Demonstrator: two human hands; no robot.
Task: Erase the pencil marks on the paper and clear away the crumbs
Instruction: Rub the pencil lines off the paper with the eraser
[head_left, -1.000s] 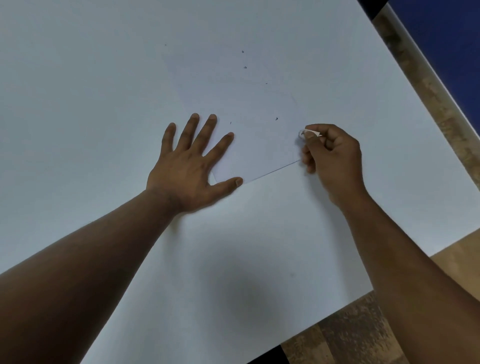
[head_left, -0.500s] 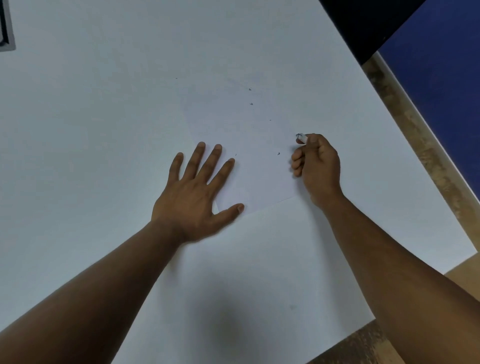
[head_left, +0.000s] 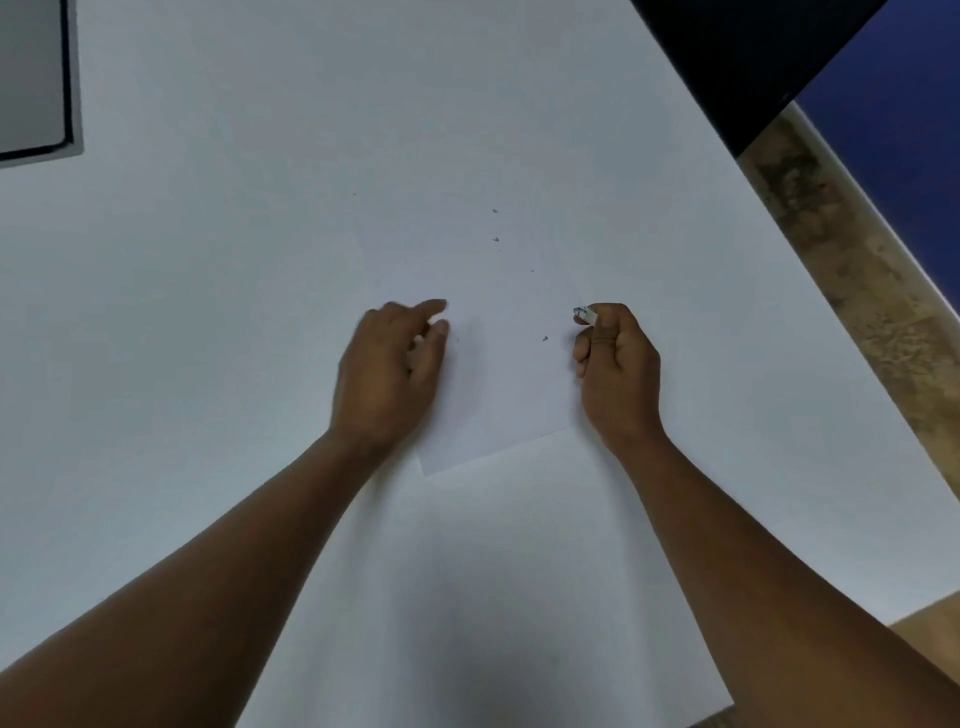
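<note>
While we look down from the head view, we list what lies before us.

Paper: a white rectangular sheet of paper (head_left: 498, 374) lies flat at the middle of the frame, turned at a slant, its near corner pointing to the lower left; we see no clear pencil lines on it.

Crumbs: small dark eraser crumbs (head_left: 545, 339) are scattered over the sheet, one near our right hand, others further up towards the frame's centre top.

Left hand: our left hand (head_left: 389, 379) is over the sheet's left edge, fingers loosely bent and blurred, gripping nothing; we cannot tell whether it touches the paper.

Right hand: our right hand (head_left: 618, 364) sits at the sheet's right edge, fingers curled into a fist, thumb pinching a small white eraser with a dark-smudged tip (head_left: 583, 314) that pokes out at the top of the fist.

Table: a broad white tabletop (head_left: 208, 312) carries the sheet and fills most of the frame.

Upper left of the frame: a grey flat panel with a dark border (head_left: 31, 78), cut off by the edge.

Right of the frame: a worn brown floor (head_left: 841, 249) beyond the table edge.
</note>
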